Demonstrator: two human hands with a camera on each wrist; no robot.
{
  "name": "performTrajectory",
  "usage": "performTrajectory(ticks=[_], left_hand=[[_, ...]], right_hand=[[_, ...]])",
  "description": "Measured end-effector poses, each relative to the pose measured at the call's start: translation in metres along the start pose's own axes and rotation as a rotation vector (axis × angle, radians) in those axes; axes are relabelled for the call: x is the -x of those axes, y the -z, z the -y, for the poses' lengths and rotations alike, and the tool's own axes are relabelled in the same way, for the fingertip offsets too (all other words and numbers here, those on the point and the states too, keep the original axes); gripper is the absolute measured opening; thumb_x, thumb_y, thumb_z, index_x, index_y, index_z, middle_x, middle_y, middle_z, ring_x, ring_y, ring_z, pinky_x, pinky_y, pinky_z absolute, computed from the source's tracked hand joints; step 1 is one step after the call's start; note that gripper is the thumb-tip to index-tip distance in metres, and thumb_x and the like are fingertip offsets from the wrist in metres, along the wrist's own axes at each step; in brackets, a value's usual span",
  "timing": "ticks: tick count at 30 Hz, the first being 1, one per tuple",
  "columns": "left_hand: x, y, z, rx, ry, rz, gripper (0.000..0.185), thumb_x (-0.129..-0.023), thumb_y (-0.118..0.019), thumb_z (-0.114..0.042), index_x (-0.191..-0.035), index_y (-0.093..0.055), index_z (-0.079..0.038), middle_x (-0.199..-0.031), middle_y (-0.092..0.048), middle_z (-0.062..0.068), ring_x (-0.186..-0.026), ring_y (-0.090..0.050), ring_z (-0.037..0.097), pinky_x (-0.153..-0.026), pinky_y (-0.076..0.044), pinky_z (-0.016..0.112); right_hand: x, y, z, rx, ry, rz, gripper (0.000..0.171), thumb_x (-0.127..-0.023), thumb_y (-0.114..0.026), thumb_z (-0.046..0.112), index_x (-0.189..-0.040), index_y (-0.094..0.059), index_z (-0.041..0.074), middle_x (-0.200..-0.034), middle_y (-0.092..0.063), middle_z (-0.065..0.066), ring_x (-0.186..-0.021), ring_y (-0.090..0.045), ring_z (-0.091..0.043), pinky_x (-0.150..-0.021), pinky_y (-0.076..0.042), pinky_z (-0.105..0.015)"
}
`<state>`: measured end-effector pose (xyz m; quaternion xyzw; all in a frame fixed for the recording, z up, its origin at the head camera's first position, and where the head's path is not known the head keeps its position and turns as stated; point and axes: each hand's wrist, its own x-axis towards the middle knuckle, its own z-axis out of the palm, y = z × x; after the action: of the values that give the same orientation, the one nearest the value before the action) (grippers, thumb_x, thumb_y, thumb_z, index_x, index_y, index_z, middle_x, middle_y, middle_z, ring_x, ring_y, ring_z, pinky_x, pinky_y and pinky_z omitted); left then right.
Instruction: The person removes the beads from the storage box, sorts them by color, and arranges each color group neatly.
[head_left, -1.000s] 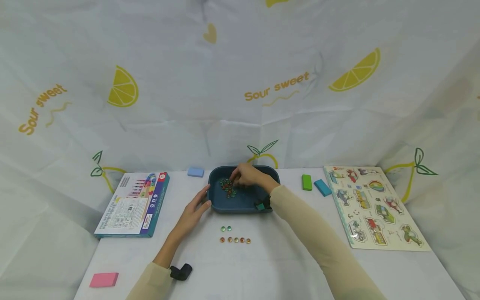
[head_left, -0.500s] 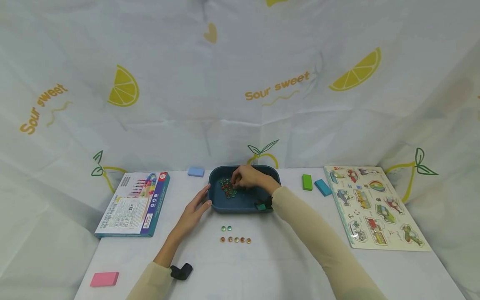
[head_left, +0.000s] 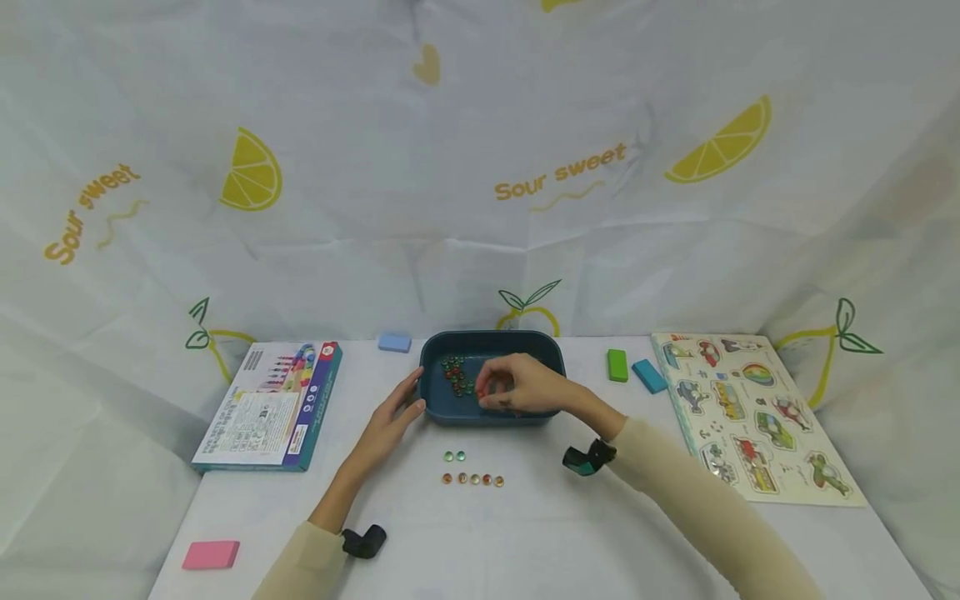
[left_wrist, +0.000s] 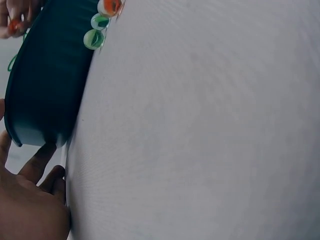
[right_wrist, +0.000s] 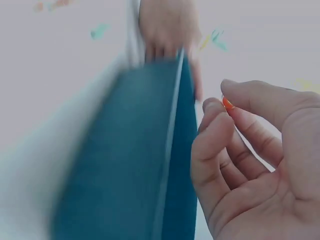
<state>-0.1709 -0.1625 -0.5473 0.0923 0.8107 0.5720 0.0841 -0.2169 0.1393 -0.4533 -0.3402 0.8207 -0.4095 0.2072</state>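
My right hand (head_left: 521, 383) is over the dark blue tray (head_left: 453, 415), thumb and fingertips pinching an orange marble (right_wrist: 228, 103). My left hand (head_left: 386, 427) rests at the tray's left side, its fingers fairly straight and touching the wall, as the left wrist view also shows. Green and orange marbles (head_left: 456, 375) lie heaped in the left part of the tray. On the white cloth in front, two green marbles (head_left: 454, 456) form a short row. Below them runs a row of several orange marbles (head_left: 475, 479), one of them paler.
A boxed set (head_left: 262, 408) lies at the left and a picture puzzle board (head_left: 753, 417) at the right. Around the tray are a light blue block (head_left: 394, 342), a green block (head_left: 617, 365) and a blue block (head_left: 648, 377). A pink block (head_left: 211, 555) sits at front left.
My right hand has lifted from the marble heap and moved right and toward me, carrying an orange marble. The left hand stays at the tray's side.
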Motion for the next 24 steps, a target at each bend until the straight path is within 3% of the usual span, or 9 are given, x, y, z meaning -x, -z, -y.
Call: performTrajectory(ticks=[4,10,16,24], left_hand=[[0.000,0.000,0.001,0.001,0.001,0.002,0.059,-0.110,-0.057,-0.038,-0.165,-0.036,-0.037,-0.176,-0.031,0.001,-0.163,-0.031,0.033,-0.131,-0.031,0.056],[0.000,0.001,0.000,-0.011,-0.008,0.000,0.059,-0.110,-0.057,-0.040,-0.165,-0.035,-0.037,-0.176,-0.032,0.002,-0.163,-0.031,0.033,-0.131,-0.031,0.055],[-0.001,0.001,-0.001,-0.006,-0.009,-0.001,0.059,-0.110,-0.058,-0.037,-0.165,-0.036,-0.035,-0.176,-0.032,0.003,-0.163,-0.031,0.033,-0.131,-0.031,0.054],[-0.001,0.000,-0.001,-0.006,0.004,0.007,0.059,-0.110,-0.057,-0.037,-0.165,-0.035,-0.035,-0.176,-0.031,0.004,-0.163,-0.031,0.034,-0.130,-0.033,0.054]], right_hand=[[0.041,-0.021,0.003,-0.062,0.007,-0.012,0.017,-0.099,-0.077,0.020,-0.112,-0.075,0.010,-0.095,-0.075,0.000,-0.068,-0.063,-0.008,-0.055,-0.055,-0.026],[0.082,-0.052,-0.018,-0.073,-0.049,-0.046,0.013,-0.098,-0.078,0.020,-0.108,-0.075,0.014,-0.093,-0.073,0.005,-0.072,-0.062,-0.003,-0.061,-0.055,-0.021],[0.090,-0.074,-0.033,0.001,-0.035,-0.091,0.011,-0.094,-0.081,0.014,-0.102,-0.075,0.017,-0.091,-0.073,0.007,-0.071,-0.058,0.003,-0.063,-0.054,-0.018],[0.085,-0.085,-0.029,0.110,-0.027,-0.080,0.010,-0.094,-0.081,0.013,-0.100,-0.075,0.017,-0.090,-0.070,0.009,-0.065,-0.048,0.007,-0.058,-0.046,-0.014]])
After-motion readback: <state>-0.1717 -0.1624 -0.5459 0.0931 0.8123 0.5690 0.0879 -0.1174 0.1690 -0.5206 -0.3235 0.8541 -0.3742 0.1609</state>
